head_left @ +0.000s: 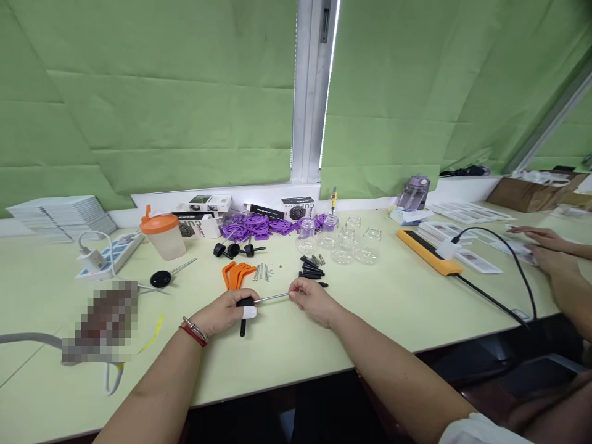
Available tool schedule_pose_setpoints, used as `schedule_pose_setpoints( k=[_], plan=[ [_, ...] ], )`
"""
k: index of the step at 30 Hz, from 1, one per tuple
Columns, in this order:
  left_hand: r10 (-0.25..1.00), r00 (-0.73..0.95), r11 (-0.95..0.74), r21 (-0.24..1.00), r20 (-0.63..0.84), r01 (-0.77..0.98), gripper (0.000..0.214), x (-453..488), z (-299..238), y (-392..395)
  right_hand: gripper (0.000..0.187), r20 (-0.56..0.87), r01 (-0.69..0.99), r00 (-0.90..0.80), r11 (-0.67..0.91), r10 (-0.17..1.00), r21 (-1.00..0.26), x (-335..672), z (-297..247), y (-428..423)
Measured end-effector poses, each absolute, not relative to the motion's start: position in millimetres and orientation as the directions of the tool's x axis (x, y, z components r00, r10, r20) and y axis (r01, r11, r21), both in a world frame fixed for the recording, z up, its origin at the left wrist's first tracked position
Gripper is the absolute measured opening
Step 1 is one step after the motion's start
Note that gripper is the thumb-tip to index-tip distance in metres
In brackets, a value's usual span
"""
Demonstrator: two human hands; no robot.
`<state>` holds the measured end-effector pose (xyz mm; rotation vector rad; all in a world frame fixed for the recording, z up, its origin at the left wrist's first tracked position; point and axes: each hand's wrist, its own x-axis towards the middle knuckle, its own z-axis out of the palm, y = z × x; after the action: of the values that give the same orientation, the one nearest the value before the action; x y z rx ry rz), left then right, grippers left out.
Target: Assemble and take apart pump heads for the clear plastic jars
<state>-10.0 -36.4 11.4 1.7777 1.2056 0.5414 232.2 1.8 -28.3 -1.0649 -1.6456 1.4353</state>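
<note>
My left hand (226, 311) is closed around a black plastic part (243, 327), whose narrow end sticks out below the fingers. A white wrap covers one fingertip of this hand. From the black part a thin metal rod (272, 298) runs to the right. The fingertips of my right hand (311, 299) pinch the rod's far end; whether it holds anything else there is hidden. Just beyond my left hand lie orange angled pieces (238, 274) and silver screws (261, 272). Black cylindrical pieces (311, 269) and small springs (319, 259) lie beyond my right hand.
Purple plastic parts (256, 226) and boxes (203, 225) line the back. Glass jars (343, 246) stand right of them, an orange-lidded cup (169, 237) left. A power strip (428, 251) lies right, near another person's hands (546, 246). A round black piece with a rod (161, 279) lies left.
</note>
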Motion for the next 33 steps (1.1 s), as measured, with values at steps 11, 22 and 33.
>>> schedule_pose_setpoints(
  k=[11,22,33],
  plan=[
    [0.895,0.424,-0.112,0.851,-0.137,0.513,0.037,-7,17,-39,0.021,-0.02,0.184,-0.421,0.064,0.907,-0.981,233,-35,6],
    [0.889,0.438,-0.122,0.853,-0.134,0.508,0.034,-7,17,-39,0.01,-0.008,0.147,-0.437,0.063,0.9,-0.987,233,-35,5],
    [0.888,0.448,-0.142,0.859,-0.109,0.491,0.036,-11,9,-36,0.019,-0.029,0.154,-0.419,0.039,0.907,-0.987,232,-30,3]
  ],
)
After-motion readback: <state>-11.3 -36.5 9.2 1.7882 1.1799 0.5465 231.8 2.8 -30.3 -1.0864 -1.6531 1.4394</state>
